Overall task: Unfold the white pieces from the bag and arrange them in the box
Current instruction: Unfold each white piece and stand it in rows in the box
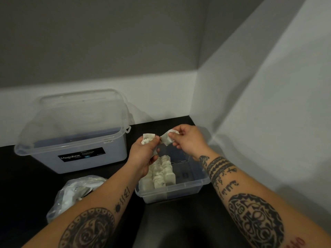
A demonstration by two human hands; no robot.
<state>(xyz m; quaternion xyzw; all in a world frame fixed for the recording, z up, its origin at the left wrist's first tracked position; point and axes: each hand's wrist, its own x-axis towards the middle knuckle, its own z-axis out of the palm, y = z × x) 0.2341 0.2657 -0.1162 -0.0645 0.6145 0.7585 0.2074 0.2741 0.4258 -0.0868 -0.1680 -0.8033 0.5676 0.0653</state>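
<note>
The single wide-angle head-worn camera looked forward and down from close above the small clear plastic box (186,187) on the black tabletop (26,178), facing the grey-and-white wall corner (197,90) beyond that box.

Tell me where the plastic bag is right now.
In the head view the plastic bag lies at lower left on the black table, in front of the large Megabox container and left of the small clear box.

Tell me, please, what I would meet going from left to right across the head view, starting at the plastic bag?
The plastic bag → the left hand, gripping white pieces → the right hand, pinching one of them.
</note>
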